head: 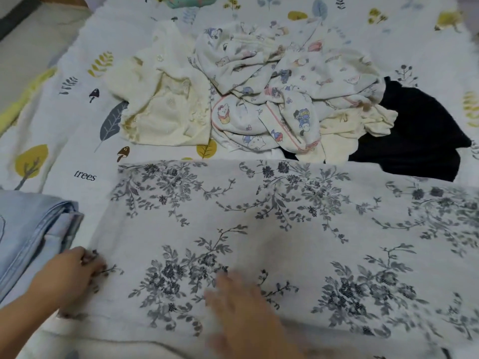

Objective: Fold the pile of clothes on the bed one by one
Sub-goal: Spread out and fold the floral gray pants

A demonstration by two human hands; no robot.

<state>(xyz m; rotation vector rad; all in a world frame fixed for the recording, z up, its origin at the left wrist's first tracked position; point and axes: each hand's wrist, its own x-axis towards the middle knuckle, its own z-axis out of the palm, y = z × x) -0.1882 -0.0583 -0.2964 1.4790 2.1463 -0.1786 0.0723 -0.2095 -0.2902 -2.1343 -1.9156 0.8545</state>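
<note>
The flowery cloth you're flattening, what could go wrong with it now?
The floral cloth is wide and runs past the right edge of the view, so smoothing may leave wrinkles there. Its far edge lies close to the unfolded pile and the black garment, so a fold might drag them. The left hand holds one edge beside the folded blue garment, which could get nudged.

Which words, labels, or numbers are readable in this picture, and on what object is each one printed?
"trees": printed in dark letters on the bed sheet, left of the floral cloth.
The cartoon-print clothes in the pile show pictures only; any lettering there is too small to read.
No other text is visible.
</note>
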